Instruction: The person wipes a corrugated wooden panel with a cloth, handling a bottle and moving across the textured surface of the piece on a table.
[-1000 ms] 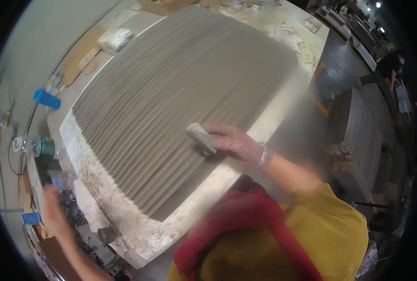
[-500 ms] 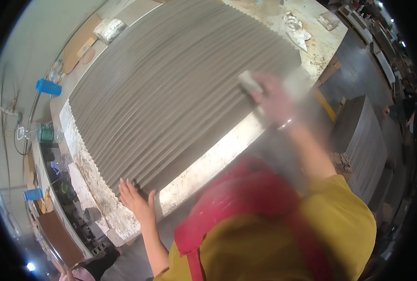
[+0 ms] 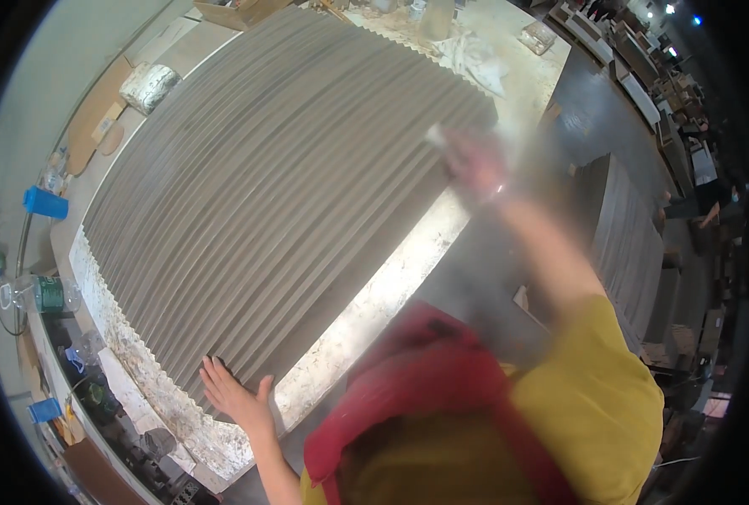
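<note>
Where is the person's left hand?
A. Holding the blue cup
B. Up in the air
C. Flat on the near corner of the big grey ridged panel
C: the left hand lies flat, fingers spread, on the near corner of the grey ridged panel, holding nothing.

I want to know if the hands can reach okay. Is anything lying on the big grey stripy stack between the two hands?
Nothing visible. The left hand lies flat on the near corner of the grey ridged stack. The blurred right hand holds a small pale block at the far edge. The ridged surface between them shows bare; clutter sits only on the bench around it.
</note>
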A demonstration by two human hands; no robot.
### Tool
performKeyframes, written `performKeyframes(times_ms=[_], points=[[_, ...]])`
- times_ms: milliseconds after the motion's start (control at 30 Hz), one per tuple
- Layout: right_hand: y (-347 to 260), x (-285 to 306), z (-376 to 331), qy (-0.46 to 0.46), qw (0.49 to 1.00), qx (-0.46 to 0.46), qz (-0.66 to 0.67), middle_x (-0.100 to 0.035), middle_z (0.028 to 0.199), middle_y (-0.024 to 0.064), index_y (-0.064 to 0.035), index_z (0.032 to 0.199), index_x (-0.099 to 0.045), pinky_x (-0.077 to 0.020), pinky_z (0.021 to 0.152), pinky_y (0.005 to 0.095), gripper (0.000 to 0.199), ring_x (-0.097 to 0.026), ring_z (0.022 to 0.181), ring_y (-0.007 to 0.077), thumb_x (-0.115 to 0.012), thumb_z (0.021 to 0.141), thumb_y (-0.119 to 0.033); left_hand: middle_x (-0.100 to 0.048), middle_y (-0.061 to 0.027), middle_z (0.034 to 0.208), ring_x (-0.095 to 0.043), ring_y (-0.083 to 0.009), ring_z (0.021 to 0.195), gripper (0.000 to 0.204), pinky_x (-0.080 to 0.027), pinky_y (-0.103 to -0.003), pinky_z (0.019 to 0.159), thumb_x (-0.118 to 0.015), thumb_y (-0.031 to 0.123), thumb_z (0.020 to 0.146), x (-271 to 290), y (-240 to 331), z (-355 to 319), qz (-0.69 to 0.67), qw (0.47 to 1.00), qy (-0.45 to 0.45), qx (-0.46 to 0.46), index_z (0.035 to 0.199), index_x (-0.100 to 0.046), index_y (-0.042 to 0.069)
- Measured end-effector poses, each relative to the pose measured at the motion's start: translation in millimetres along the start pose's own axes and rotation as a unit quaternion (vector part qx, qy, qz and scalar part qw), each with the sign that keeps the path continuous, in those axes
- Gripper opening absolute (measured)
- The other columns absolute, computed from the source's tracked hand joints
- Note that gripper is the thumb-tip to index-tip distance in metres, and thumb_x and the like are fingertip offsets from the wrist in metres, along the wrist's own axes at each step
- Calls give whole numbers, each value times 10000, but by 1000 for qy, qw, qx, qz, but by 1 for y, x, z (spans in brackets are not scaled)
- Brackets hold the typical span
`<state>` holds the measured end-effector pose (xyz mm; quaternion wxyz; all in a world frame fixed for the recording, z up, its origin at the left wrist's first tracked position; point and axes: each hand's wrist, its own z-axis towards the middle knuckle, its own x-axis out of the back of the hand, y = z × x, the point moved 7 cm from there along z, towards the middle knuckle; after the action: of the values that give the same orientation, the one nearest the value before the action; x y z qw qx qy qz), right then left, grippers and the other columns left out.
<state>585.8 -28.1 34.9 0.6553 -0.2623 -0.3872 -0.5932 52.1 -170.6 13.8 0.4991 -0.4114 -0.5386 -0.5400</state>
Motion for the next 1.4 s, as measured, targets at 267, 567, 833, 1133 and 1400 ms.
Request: performKeyframes(times_ms=[267,567,833,1133,1400], points=[[-259,5,22,-402,783,71,469,-631,1074,145,-109,1179,-538,-294,1044,597,363,-502,1152,418,-501,897,-335,-253,-135,1530,-199,-351,1410,1019,-120,-501,1126,-713,526,670,-4,-11,5,28,999,-26,5,1442,-286,15],[106,-67,102,-25,997,-61,34,-665,864,75,-107,1141,-593,-471,752,449,352,-642,779,235,-607,813,-236,-246,-151,1527,-187,-355,1413,1032,-107,-506,1131,-755,424,613,3,6,10,8,999,-39,19,1437,-287,15],[-2,-53,90,-118,988,96,9,-565,1191,146,-133,1260,-521,-335,1032,499,398,-484,1189,289,-497,877,-234,-333,-190,1471,-270,-427,1347,994,-190,-533,1087,-754,494,609,7,-2,5,-16,1000,-5,6,1377,-359,3],[-221,30,99,-145,935,204,250,-623,926,115,-92,1106,-589,-411,894,482,302,-577,872,315,-541,853,-250,-286,-140,1506,-243,-360,1388,986,-168,-562,1099,-744,539,629,5,-10,5,-3,999,-13,37,1394,-370,40],[-198,-15,70,-126,956,190,187,-623,947,72,-182,1149,-588,-349,882,514,355,-575,921,251,-585,795,-189,-298,-119,1506,-266,-329,1384,988,-184,-537,1095,-769,494,621,6,-5,3,-12,1000,13,17,1405,-363,50]])
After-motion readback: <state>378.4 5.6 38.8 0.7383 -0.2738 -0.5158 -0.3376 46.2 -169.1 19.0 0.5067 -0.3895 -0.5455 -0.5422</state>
